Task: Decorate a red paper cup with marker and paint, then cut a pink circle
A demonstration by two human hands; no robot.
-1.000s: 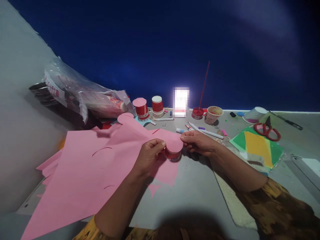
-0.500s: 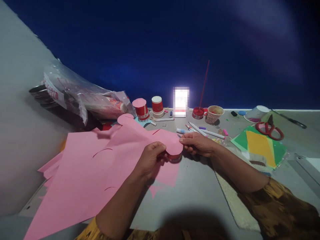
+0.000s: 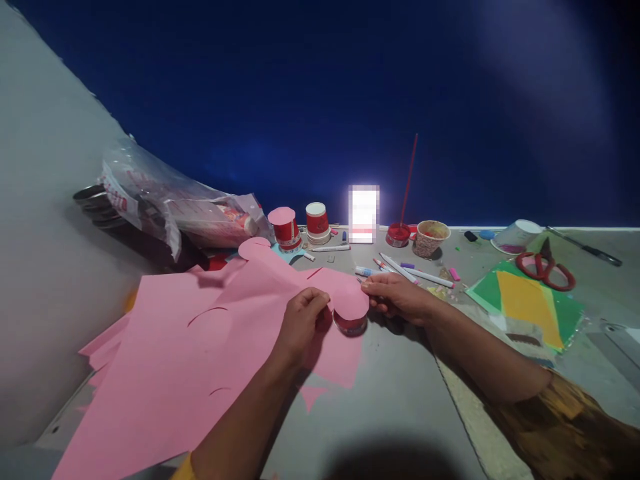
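Note:
A large pink paper sheet (image 3: 170, 373) spreads over the left of the table, with curved slits in it. Its rounded end (image 3: 350, 293) lies over a small red round container (image 3: 351, 324), whose lower rim shows beneath. My left hand (image 3: 305, 317) is closed, thumb and forefinger pinched at the left edge of that rounded end. On the opposite side, my right hand (image 3: 397, 297) pinches a thin grey pointed piece against the paper's right edge. Most of that piece is hidden by the fingers.
Behind the hands lie several markers (image 3: 400, 268), a red cup with a pink disc (image 3: 285, 228), another red cup (image 3: 317, 223) and a patterned paper cup (image 3: 431, 238). Red-handled scissors (image 3: 545, 267) rest on green and yellow sheets (image 3: 530, 303) at right. A plastic bag (image 3: 170, 200) leans at left.
My left fingertips have drawn slightly back toward the edge of the rounded paper, and more of the red container shows below it. The whole view has shifted a little.

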